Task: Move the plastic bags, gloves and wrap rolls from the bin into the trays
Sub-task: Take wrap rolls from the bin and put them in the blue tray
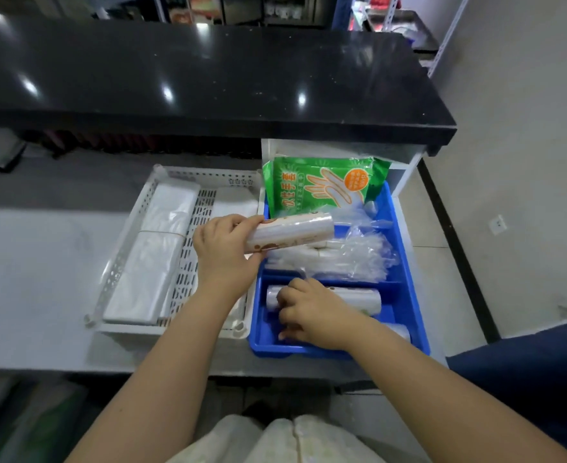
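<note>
My left hand [223, 252] grips the left end of a wrap roll [295, 230] and holds it level above the blue bin's [409, 262] left wall. My right hand [308, 312] lies low in the bin's near compartment, fingers curled on a second wrap roll [358, 297]; part of a third roll [400, 330] shows behind the wrist. A green glove pack [322, 185] leans upright at the bin's far end. Loose clear plastic bags [348, 255] fill its middle. The white perforated tray [118, 262] to the left holds folded white plastic bags [152, 262].
A black glossy counter [208, 78] overhangs the far side. The bin and tray sit side by side on a pale worktop [35, 279], near its front edge. Tiled floor [442, 279] and a wall lie to the right. A dark blue seat edge [542, 362] is at lower right.
</note>
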